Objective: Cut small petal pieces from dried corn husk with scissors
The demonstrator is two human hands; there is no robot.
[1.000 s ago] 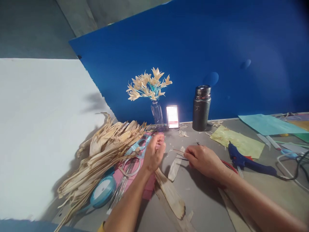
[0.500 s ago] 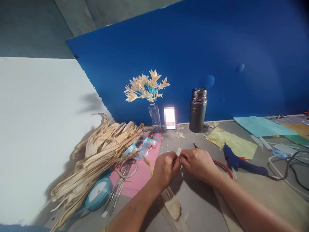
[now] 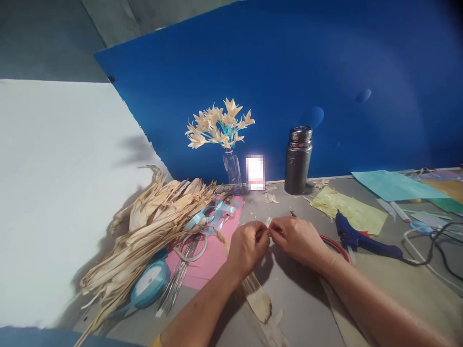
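Note:
My left hand (image 3: 249, 245) and my right hand (image 3: 295, 237) meet fingertip to fingertip above the table, both pinched closed. Between them a small pale piece of corn husk (image 3: 268, 221) pokes up; the fingers hide most of it. Beneath my left forearm lies a longer strip of dried husk (image 3: 258, 301). Partly covered by my right hand is a tool with a curved red handle (image 3: 334, 246) and a dark tip, perhaps pliers. A blue glue gun (image 3: 365, 241) rests to the right of my right hand.
Dried corn husks (image 3: 155, 231) heap at left, beside a blue ribbon roll (image 3: 150, 284), wires (image 3: 177, 277) and pink paper (image 3: 202, 267). Behind stand a glass vase (image 3: 232, 171) of husk flowers (image 3: 219, 125), a pixelated bright object (image 3: 255, 172) and a dark flask (image 3: 298, 164). Cords (image 3: 436, 241) lie right.
The view has shifted slightly. Both hands keep nearly the same pose, fingertips together on the small husk piece. Nothing else has visibly moved.

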